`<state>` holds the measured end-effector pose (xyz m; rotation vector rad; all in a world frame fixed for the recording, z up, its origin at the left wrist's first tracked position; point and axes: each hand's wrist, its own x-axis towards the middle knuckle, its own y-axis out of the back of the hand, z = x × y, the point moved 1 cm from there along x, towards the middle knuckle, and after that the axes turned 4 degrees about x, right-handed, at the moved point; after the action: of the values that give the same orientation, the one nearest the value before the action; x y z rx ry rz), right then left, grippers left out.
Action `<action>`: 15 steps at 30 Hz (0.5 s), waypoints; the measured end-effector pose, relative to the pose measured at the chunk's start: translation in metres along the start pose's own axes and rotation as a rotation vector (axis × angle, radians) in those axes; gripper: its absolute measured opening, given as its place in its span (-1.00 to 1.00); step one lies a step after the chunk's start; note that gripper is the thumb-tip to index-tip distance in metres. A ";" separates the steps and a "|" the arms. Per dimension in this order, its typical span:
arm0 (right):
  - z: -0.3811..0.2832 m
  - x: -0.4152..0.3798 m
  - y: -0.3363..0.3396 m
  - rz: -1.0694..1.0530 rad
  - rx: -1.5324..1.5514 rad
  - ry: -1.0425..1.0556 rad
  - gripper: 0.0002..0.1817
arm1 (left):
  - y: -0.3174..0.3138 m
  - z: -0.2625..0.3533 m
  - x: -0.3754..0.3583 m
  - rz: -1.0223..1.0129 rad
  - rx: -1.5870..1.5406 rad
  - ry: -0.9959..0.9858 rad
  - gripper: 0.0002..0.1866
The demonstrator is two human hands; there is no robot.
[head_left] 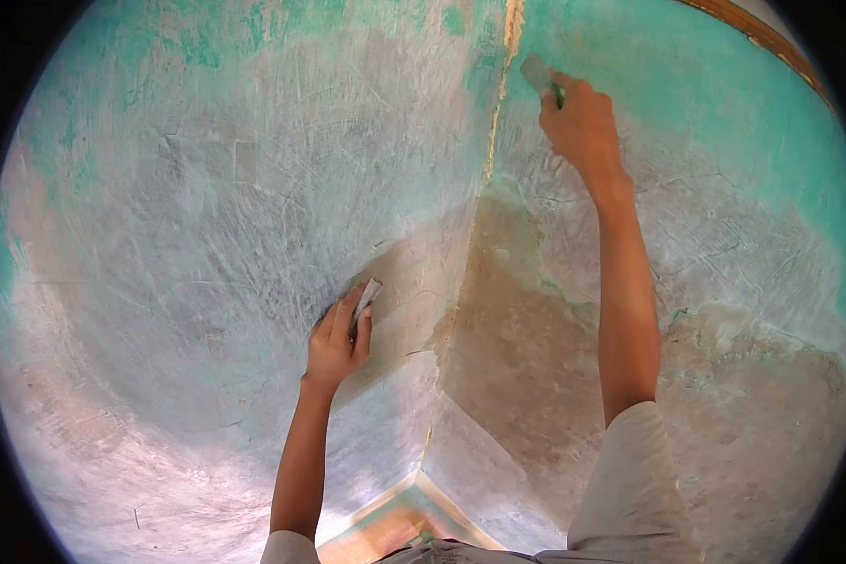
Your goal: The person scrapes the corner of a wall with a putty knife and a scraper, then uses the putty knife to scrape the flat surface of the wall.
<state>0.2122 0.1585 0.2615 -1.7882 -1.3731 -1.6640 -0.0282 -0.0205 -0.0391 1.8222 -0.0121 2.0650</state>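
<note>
My left hand point(336, 340) is closed around a small grey piece that looks like folded sandpaper point(369, 293), low on the left wall near the corner. Its fingers rest against the wall. Higher up on the right wall, my right hand point(581, 124) grips another flat grey piece point(538, 72), also like folded sandpaper. That piece sits at the wall close to the corner line, its end pointing up and left. The left wall point(207, 216) is mostly scuffed grey-white with patches of green paint.
Solid green paint point(714, 85) covers the upper right wall, with bare brown plaster point(536, 367) lower down. A cracked yellowish corner seam point(492, 141) runs between the walls. Below lies a tiled floor point(395, 526). A brown curved edge point(771, 38) is at top right.
</note>
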 end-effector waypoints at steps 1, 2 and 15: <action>-0.001 0.008 0.000 -0.011 -0.018 -0.024 -0.56 | 0.000 0.000 0.001 0.001 -0.005 -0.003 -0.65; -0.003 0.017 -0.002 -0.011 -0.057 -0.006 -0.56 | -0.001 0.001 0.000 0.002 -0.012 -0.003 -0.66; 0.006 0.018 -0.016 0.101 -0.045 0.100 -0.58 | 0.001 0.000 0.000 0.012 -0.019 0.002 -0.68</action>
<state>0.1998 0.1784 0.2707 -1.7429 -1.1923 -1.7191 -0.0283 -0.0211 -0.0384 1.8129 -0.0428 2.0679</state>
